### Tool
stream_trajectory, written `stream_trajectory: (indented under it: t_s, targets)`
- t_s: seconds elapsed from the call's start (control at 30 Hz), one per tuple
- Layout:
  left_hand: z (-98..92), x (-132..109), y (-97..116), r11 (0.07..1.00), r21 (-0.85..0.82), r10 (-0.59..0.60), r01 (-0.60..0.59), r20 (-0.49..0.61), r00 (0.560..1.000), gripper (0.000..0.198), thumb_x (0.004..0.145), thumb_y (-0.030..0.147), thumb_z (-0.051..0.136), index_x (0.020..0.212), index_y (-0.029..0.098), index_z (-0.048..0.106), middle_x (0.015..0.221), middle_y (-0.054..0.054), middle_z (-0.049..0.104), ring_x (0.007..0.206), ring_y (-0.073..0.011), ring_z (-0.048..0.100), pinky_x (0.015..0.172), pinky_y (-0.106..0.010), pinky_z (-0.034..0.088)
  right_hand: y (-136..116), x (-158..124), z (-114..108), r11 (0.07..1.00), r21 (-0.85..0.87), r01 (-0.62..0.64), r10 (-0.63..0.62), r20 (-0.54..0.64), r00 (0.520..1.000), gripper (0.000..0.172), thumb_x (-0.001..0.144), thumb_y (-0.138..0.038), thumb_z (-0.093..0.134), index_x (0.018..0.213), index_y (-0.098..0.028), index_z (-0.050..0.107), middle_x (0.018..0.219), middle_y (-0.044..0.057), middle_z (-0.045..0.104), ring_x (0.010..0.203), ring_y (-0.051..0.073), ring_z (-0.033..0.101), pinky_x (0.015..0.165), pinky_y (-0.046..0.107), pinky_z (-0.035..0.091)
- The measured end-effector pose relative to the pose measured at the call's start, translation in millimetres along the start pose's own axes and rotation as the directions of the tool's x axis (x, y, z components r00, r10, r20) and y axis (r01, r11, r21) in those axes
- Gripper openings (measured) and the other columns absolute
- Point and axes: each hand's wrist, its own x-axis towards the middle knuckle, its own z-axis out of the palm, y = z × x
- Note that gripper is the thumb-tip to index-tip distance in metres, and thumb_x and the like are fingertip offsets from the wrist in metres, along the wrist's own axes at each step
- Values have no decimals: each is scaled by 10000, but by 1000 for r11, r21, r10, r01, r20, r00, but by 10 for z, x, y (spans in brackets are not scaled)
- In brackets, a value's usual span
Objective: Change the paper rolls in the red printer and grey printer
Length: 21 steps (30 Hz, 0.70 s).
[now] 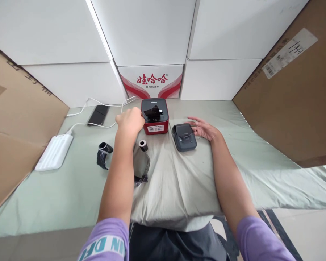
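The left hand [130, 121] is at the left edge of the red printer [155, 123], which stands on the worktop [179, 181] under a pale green cloth; its grip is closed, fingers curled in and knuckles up. The fingertips are hidden behind the hand, so I cannot tell whether they pinch the black flap [152, 113] that stands up from the printer's top; hand and flap are touching or nearly so. The right hand [202, 128] lies just right of the grey printer [184, 137], its grip open, fingers stretched out flat and holding nothing; its fingertips reach the printer's far right corner. The two printers sit near each other, the grey one in front and to the right of the red.

In front of the red printer, by the left forearm, a small roll [143, 145] stands on end with dark film [141, 165] trailing from it toward the person; a second roll [105, 148] lies to the left, with its own short tail of film. Further left are a white power bank [54, 152] and a dark phone [98, 115], with a white cable [97, 125] running past them (where it ends is hidden by the hand). White boxes [141, 32] stack behind; one [151, 81] carries red print; brown cardboard [288, 94] leans at both sides.
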Motion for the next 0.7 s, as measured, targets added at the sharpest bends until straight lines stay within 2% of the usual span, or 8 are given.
stream_trajectory:
  t_s: [0.3,0.47,0.7]
  targets:
    - [113,52,24,999,-47,21,-24,-47,999,304,885,258,522,1071,243,762,1198,-174,739,1128,-386,680,939,-504,483,25,-7,10,1000,25,15,-14,-32,999,459,796,-262,775,1242,-239,666,1289,110,720,823,144,731,609,231,600]
    - [69,83,-27,999,-44,22,-23,-14,1000,343,874,224,514,1084,293,777,1236,-122,736,1161,-361,669,963,-496,488,51,11,-25,999,31,27,-26,-20,999,467,810,-253,770,1260,-223,652,1309,123,711,830,146,732,651,253,613]
    - [51,146,-179,994,-97,51,-48,26,998,352,859,270,544,1089,367,792,1287,-29,732,1177,-319,663,965,-443,506,66,20,-77,999,28,20,-20,5,1000,465,831,-251,749,1285,-229,649,1320,121,705,855,152,735,673,260,620]
